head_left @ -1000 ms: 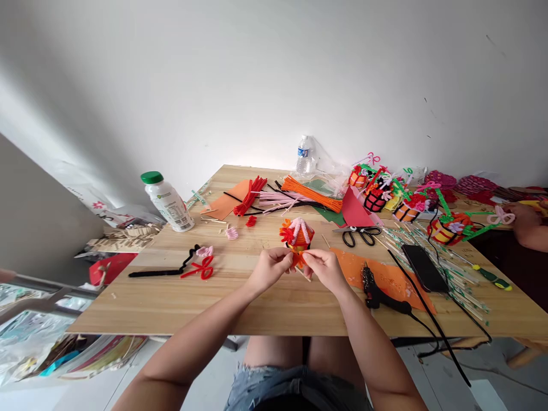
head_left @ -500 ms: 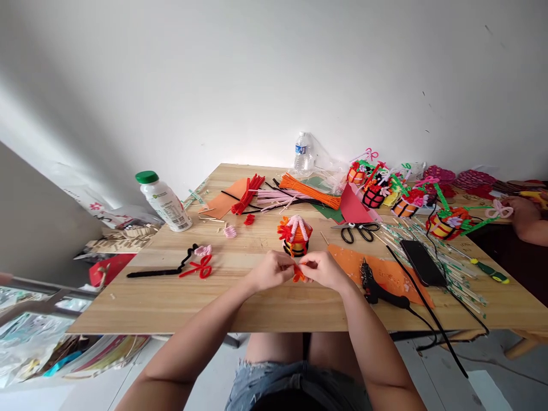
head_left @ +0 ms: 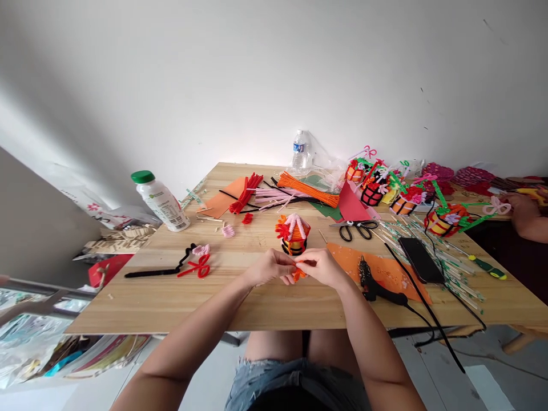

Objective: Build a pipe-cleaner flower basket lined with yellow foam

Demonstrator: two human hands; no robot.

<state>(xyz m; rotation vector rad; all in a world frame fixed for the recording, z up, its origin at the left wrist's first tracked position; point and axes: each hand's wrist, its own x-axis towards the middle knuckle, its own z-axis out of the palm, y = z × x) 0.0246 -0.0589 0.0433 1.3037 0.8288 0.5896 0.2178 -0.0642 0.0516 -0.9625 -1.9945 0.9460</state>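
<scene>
Close together above the near part of the table, my left hand point(head_left: 274, 266) and my right hand point(head_left: 319, 266) both pinch a small bent orange pipe cleaner point(head_left: 299, 274). My fingers cover much of it. Just beyond them stands a small lantern-like pipe-cleaner craft point(head_left: 293, 235), with a pink and orange top, a red-orange flower at its left and black bands over yellow. To the left lie a red pipe-cleaner bow point(head_left: 199, 267), a bent black pipe cleaner point(head_left: 152, 274) and a pink coiled piece point(head_left: 228, 230).
Glue gun point(head_left: 372, 282) and orange felt point(head_left: 346, 260) lie right of my hands, near scissors point(head_left: 355, 228) and a phone point(head_left: 420, 260). Bundles of orange pipe cleaners point(head_left: 308, 188) lie behind. A white bottle point(head_left: 160, 201) stands left. Finished crafts point(head_left: 405, 202) and another person's arm point(head_left: 528, 217) are at right.
Both hands stay at the same spot with small finger movements on the orange pipe cleaner. The whole view has shifted slightly; the objects on the table lie as before.
</scene>
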